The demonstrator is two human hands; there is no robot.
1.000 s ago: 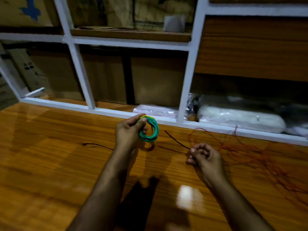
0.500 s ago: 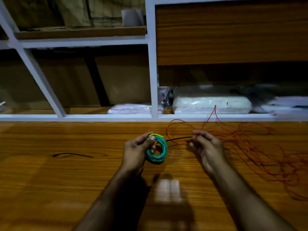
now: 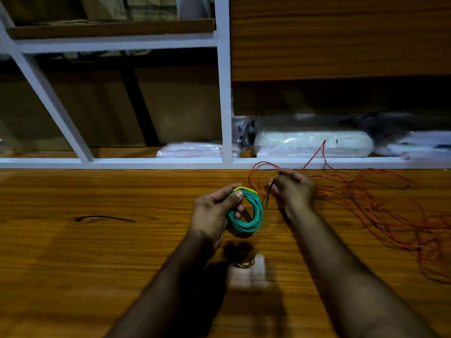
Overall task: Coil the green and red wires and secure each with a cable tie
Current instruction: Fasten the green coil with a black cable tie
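Note:
My left hand [image 3: 214, 211] grips a small coil of green wire [image 3: 251, 215] with a yellow stretch at its top, held just above the wooden table [image 3: 97, 264]. To its right, my right hand [image 3: 292, 189] pinches a thin black cable tie [image 3: 270, 191], which hangs down from my fingers close to the coil. The red wire [image 3: 380, 206] lies in a loose tangle on the table to the right of that hand, with one loop rising toward the shelf. A second black cable tie [image 3: 105, 218] lies flat on the table at the left.
A white-framed shelf unit [image 3: 224, 93] runs along the table's far edge. Plastic-wrapped white packages [image 3: 312, 143] lie in its lower compartment, and brown boxes stand behind the left openings.
My right hand lifted the black cable tie off the table and brought it up beside the green coil. The view turned to the right, so the shelf shifted left.

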